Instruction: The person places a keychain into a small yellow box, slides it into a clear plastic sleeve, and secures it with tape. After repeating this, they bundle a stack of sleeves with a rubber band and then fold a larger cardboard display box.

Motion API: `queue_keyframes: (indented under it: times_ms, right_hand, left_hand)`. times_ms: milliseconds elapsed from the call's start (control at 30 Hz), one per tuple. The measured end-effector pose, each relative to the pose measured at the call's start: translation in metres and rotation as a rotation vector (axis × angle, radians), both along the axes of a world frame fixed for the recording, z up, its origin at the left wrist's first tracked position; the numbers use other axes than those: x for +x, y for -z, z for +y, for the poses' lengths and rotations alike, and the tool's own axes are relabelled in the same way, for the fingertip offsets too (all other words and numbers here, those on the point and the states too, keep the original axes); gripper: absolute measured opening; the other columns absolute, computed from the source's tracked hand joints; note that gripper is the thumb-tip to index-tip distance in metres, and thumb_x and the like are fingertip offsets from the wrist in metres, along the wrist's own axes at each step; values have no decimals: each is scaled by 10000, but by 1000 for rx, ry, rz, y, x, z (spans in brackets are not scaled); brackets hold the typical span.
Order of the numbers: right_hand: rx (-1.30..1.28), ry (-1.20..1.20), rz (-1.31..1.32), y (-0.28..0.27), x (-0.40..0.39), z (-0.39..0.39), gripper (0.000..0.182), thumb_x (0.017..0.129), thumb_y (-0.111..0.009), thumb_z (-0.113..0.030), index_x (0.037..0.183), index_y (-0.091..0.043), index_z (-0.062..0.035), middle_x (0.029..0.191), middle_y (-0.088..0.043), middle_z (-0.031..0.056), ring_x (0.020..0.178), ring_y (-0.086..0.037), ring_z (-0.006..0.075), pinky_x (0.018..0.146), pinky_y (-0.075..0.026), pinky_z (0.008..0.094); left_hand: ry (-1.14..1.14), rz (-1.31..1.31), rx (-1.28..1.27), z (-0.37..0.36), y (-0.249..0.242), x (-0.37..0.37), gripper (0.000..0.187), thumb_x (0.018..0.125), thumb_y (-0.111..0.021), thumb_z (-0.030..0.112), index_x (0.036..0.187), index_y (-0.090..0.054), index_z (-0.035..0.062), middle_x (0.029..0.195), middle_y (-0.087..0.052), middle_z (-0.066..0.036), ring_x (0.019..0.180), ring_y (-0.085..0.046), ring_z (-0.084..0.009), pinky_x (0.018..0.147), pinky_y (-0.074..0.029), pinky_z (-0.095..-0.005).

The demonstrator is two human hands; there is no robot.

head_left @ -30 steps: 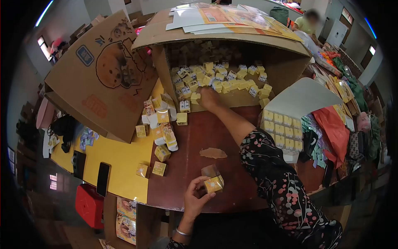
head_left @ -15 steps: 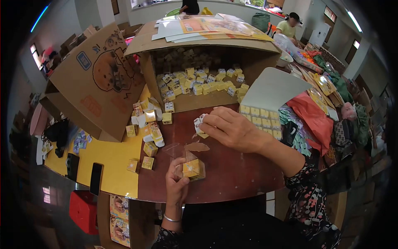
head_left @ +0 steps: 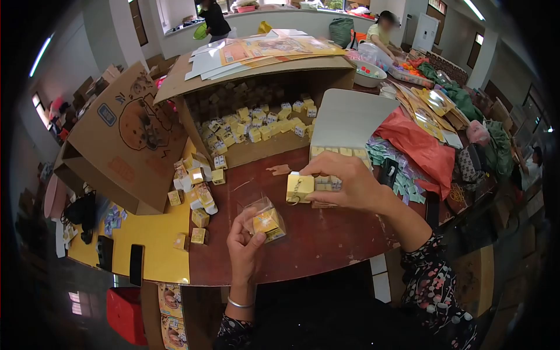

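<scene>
Near the front of the dark red table (head_left: pixel 326 251), my left hand (head_left: pixel 245 245) holds a small yellow printed box (head_left: pixel 268 224) with clear plastic around it. Up and to its right, my right hand (head_left: pixel 347 181) pinches a yellow cube (head_left: pixel 300 188) between thumb and fingers, and a small metal ring and chain hang across the cube's face. Behind my right hand stands an open white-lidded box (head_left: pixel 350 119) with yellow cubes in rows, partly hidden by the hand. Many loose yellow and white cubes (head_left: pixel 265 131) lie inside the large cardboard box on its side.
The large cardboard box (head_left: pixel 169 87) bears flat printed sheets (head_left: pixel 262 51). A tilted carton (head_left: pixel 119 140) stands left, beside small yellow boxes (head_left: pixel 198 219) and a phone (head_left: pixel 136 264). Red plastic (head_left: pixel 417 151) and small packets (head_left: pixel 399 175) lie right. Two people are in the background.
The view has shifted. My right hand has turned the cube so a yellow face with the ring and chain shows. My left hand still holds the small box, now tilted.
</scene>
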State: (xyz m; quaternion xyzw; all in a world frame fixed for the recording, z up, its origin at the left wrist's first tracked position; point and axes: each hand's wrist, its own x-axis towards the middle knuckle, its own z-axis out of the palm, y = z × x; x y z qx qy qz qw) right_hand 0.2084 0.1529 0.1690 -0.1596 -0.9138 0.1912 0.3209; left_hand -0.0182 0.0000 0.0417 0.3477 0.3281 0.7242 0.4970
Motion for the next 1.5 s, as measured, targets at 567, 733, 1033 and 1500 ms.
queue_keyframes:
  times_ms: [567,733,1033,1500]
  right_hand:
    - [-100,43,122,23,28,-23,362,757,-857,-129,1086,-720,-69,1066,-691,71,1035,-650,266,895,-530,365]
    - [-72,-21,51,37,37,-17,385,787,-852,-189,1130,-717,-80,1125,-667,75,1091,-619,270,901,-530,354]
    - [-698,-105,292,81,41,-47,633,889,-787,-169,1462,-531,-87,1356,-554,113,1209,-597,229,965,-561,358]
    - [-742,9,756,110,22,-60,160,923,-740,-84,992,-615,-13,1178,-664,161,1238,-576,264,1057,-456,408]
  left_hand:
    - [113,287,-79,6,-13,60,602,882,-786,29,1404,-489,-11,1293,-631,-124,1167,-646,-196,979,-549,-334]
    - [122,255,-33,10,-13,67,633,893,-766,10,1443,-453,-12,1322,-610,-142,1188,-640,-227,983,-555,-351]
    - [88,255,39,12,-20,81,593,941,-710,15,1470,-441,12,1411,-482,-139,1226,-615,-244,988,-567,-344]
    - [172,280,191,30,-1,88,547,926,-707,-21,1399,-442,46,1493,-407,-136,1245,-594,-237,1010,-561,-364]
